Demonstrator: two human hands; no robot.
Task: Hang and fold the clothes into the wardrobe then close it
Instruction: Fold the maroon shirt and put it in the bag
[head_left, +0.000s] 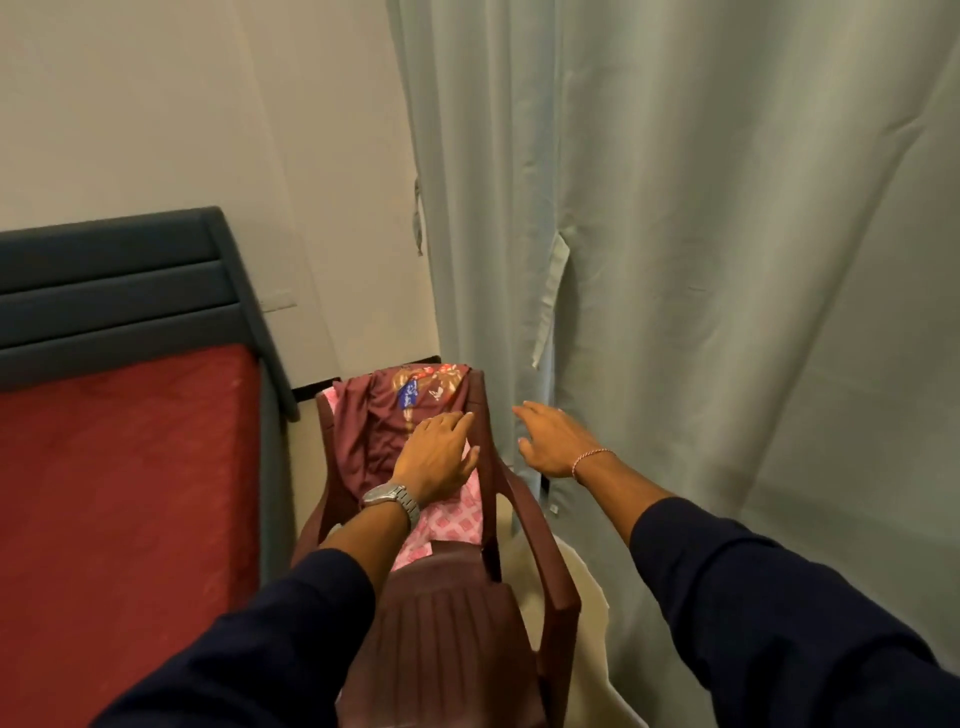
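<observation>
Fingers (457, 423) seemingly over chair's (540, 525) clothes (374, 431)

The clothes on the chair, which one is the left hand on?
The left hand lies with straight fingers on the maroon garment, the one on top with a blue label at its collar. The pink patterned cloth lies underneath it.

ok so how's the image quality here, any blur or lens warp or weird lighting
Head view: dim, warm indoor light, no glare; wide-angle lens bends the curtain and bed headboard; overall soft, the left hand and right hand slightly smeared; print on the maroon garment on the chair too blurred to read.
</observation>
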